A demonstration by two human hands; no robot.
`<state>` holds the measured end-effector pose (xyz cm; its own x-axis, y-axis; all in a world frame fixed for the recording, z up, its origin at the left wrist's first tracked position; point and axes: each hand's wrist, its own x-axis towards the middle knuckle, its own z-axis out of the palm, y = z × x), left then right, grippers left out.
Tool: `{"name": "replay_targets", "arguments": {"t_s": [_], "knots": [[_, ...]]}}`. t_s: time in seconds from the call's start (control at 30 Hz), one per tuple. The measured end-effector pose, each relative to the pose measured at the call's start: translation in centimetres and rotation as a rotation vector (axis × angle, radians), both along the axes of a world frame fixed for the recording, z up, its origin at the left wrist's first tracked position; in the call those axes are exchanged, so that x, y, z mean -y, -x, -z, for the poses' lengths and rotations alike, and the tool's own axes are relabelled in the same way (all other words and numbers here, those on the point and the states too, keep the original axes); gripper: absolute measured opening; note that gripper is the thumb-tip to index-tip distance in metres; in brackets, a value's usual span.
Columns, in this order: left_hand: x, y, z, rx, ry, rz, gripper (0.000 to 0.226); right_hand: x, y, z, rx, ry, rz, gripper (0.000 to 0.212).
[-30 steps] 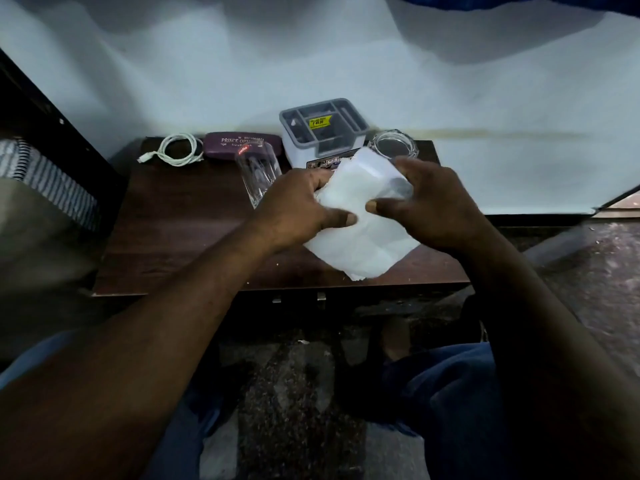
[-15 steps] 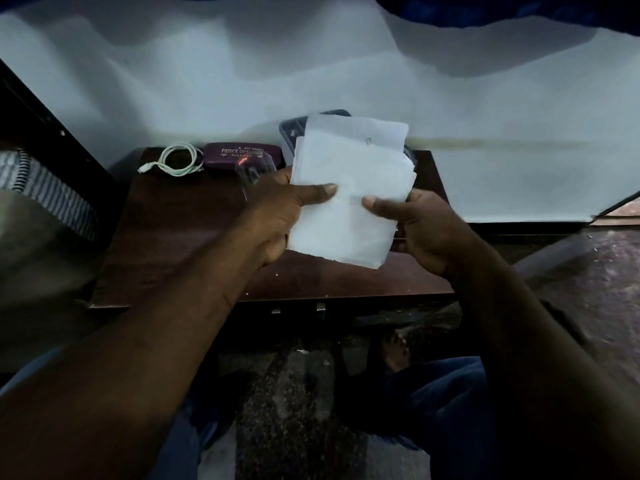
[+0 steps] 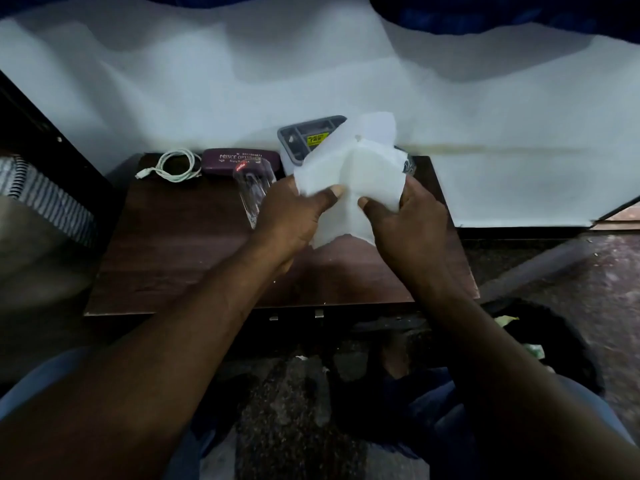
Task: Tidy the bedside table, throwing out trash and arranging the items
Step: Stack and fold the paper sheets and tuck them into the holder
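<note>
A coiled white cable [image 3: 176, 166] lies at the worktop's [image 3: 180, 265] back left corner, with a maroon case [image 3: 239, 161] beside it and a clear glass [image 3: 254, 192] just in front. A grey box [image 3: 304, 136] stands at the back edge. Above the middle, the left hand [image 3: 294, 216] and right hand [image 3: 412, 220] each pinch the folded white paper [image 3: 353, 174], thumbs on top.

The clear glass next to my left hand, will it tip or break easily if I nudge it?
Probably tippy: the glass looks tall and narrow, standing on the table. Its clear, smooth wall is likely slippery, possibly breakable.
</note>
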<state>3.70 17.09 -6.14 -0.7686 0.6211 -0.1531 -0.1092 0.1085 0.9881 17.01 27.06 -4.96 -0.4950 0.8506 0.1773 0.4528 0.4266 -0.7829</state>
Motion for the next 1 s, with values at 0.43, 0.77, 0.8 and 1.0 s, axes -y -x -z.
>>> {"name": "replay_targets", "arguments": {"t_s": [0.43, 0.77, 0.8, 1.0], "knots": [[-0.6, -1.3, 0.3, -0.13, 0.186, -0.057, 0.032, 0.1, -0.2, 1.4, 0.005, 0.189, 0.116, 0.044], [-0.4, -0.8, 1.1, -0.184, 0.229, 0.007, 0.029, -0.2, -0.3, 2.3, 0.075, 0.332, 0.114, 0.038], [-0.5, -0.8, 1.0, -0.207, 0.228, 0.0, 0.026, -0.2, -0.2, 2.2, 0.058, 0.335, 0.122, 0.039], [-0.4, -0.3, 0.0, -0.272, 0.235, -0.006, 0.023, -0.4, -0.3, 1.5, -0.017, 0.271, 0.137, 0.044]]}}
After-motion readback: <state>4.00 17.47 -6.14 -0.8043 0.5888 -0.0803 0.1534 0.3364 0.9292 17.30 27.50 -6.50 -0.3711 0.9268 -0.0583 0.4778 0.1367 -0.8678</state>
